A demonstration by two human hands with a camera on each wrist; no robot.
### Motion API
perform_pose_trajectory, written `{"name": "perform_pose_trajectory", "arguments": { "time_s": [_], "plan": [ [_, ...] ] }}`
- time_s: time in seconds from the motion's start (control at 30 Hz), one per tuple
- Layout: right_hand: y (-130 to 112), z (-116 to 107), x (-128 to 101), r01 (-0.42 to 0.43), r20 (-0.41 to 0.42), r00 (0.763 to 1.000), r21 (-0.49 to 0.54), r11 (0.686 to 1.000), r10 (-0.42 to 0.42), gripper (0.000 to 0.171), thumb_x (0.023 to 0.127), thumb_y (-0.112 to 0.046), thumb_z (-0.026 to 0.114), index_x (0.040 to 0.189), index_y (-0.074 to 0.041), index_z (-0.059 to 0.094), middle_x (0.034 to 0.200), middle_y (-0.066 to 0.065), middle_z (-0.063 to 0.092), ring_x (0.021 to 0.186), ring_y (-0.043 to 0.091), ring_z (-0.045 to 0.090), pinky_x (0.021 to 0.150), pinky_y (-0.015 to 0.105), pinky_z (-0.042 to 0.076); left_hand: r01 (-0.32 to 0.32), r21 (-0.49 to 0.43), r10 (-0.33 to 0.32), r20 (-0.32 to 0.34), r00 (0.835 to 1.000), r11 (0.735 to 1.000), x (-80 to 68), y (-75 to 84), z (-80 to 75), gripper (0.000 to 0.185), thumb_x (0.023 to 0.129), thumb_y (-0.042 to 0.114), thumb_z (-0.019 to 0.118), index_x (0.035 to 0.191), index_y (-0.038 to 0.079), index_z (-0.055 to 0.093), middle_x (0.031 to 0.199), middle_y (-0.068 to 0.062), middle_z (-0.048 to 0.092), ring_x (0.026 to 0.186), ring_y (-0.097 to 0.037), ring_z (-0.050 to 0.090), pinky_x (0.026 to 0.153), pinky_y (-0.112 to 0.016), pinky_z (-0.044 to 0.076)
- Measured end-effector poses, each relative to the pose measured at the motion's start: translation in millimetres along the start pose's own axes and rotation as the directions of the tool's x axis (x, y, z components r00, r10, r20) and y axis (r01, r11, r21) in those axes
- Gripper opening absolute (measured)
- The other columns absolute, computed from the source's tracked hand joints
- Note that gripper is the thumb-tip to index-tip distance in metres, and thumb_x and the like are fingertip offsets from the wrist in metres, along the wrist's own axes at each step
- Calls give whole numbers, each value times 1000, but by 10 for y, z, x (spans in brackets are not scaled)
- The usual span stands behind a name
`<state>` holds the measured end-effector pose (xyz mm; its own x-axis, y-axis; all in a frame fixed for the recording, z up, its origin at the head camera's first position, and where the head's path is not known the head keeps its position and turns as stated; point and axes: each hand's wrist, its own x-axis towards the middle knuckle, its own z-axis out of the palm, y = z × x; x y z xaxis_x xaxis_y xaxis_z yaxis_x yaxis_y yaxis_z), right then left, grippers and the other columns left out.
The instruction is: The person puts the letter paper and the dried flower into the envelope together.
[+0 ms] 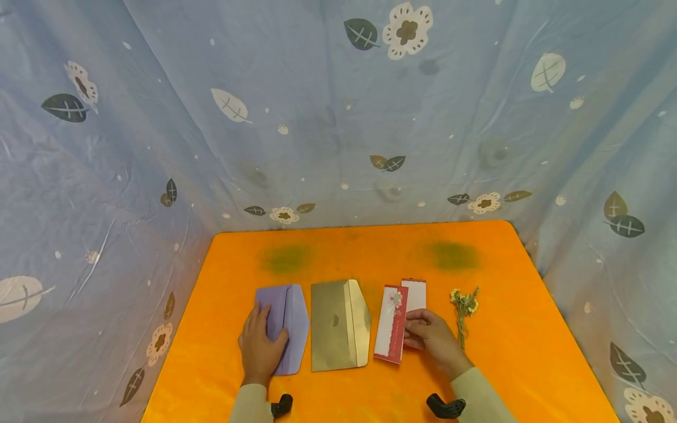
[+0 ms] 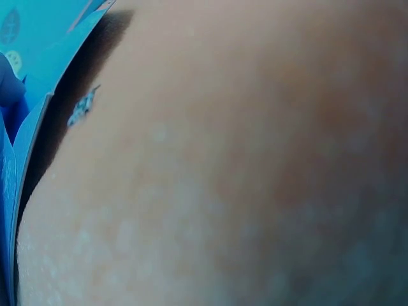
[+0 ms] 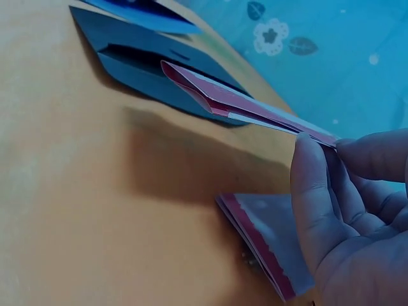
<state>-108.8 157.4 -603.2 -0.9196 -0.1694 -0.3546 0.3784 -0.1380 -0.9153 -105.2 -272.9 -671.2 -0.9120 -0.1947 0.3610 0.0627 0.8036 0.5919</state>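
We see left hand [image 1: 260,346] flat, fingers straight, on purple envelope [image 1: 288,326], lower centre-left | right hand [image 1: 435,339] grip pinching red card [image 1: 391,324], lifted off orange bench [image 1: 508,352] | gold envelope [image 1: 338,325] between.

Glossy gold paper envelope [image 1: 338,326], matt lilac paper envelope [image 1: 288,326], smooth orange tabletop [image 1: 518,352].

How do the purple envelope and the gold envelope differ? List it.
The purple envelope is lavender and matte; the gold envelope is metallic and shiny. The purple envelope lies farthest left, with the left hand resting flat on it; the gold envelope sits in the middle, untouched by either hand. The gold one looks slightly wider. Both lie flat on the orange table, side by side, each with its flap open toward the right.
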Motion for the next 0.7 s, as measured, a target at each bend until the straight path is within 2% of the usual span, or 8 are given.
{"name": "perform_pose_trajectory", "arguments": {
  "time_s": [0.7],
  "plan": [
    [20, 304, 144, 14, 54, 998, 0, 1000, -14, 28, 112, -6, 57, 133, 13, 56, 109, 18, 70, 96, 29, 71, 85, 40, 63, 5, 4, -5, 1, 1000, 1000, -2, -23, 11, 76, 85, 25, 83, 153, 3, 60, 167, -22, 43, 150, -46, 39, 107, -71, 29]
  ]
}}
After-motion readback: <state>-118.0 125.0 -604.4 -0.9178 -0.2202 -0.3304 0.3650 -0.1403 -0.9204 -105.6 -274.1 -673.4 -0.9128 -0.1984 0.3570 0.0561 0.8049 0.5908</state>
